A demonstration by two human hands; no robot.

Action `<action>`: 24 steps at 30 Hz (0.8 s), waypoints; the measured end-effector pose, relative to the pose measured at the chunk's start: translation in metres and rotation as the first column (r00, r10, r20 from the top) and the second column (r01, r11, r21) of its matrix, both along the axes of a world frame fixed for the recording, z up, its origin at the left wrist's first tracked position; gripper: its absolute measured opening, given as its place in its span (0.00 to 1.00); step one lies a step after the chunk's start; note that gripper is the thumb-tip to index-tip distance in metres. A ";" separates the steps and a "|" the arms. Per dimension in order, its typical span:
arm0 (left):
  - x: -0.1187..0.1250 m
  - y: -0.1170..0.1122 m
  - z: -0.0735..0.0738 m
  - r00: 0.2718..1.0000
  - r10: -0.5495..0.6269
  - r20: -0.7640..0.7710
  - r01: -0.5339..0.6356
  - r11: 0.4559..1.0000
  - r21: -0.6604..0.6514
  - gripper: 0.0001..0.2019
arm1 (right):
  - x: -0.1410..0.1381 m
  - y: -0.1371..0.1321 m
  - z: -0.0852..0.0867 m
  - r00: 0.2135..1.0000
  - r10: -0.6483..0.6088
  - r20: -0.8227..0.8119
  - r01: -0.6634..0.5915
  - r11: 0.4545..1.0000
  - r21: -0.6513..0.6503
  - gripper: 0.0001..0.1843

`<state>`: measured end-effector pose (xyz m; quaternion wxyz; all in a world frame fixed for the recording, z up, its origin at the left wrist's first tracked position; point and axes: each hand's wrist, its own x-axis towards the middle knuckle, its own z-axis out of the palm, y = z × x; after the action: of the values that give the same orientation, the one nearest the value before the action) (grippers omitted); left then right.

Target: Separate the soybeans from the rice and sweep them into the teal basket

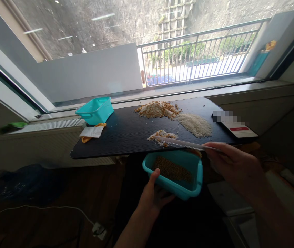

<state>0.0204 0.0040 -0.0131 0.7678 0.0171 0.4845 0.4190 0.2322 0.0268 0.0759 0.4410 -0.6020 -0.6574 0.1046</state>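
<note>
My left hand [154, 195] grips a teal plastic tub [187, 182] from below, just under the front edge of the black table [110, 144]. Brown beans [172, 169] lie inside the tub. My right hand [226, 162] is closed on the end of a long flat white strip [180, 142], which lies across a small mixed heap of grain and beans [162, 135] at the table's edge. Farther back lie a big mixed pile [158, 109] and a white rice pile [195, 124].
A second teal tub [95, 109] stands at the table's back left, beside a white and orange packet [92, 132]. A phone [236, 128] lies at the right end. A window and windowsill run behind. A white cable [33, 207] trails on the dark floor.
</note>
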 end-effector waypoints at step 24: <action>0.001 0.001 -0.001 0.999 0.030 -0.014 -0.031 0.999 -0.008 0.27 | -0.001 -0.017 0.013 0.999 0.026 -0.024 -0.026 1.000 0.005 0.13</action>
<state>0.0212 0.0050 -0.0142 0.7581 0.0092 0.4916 0.4284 0.2310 0.0099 0.0893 0.4490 -0.5911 -0.6600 0.1162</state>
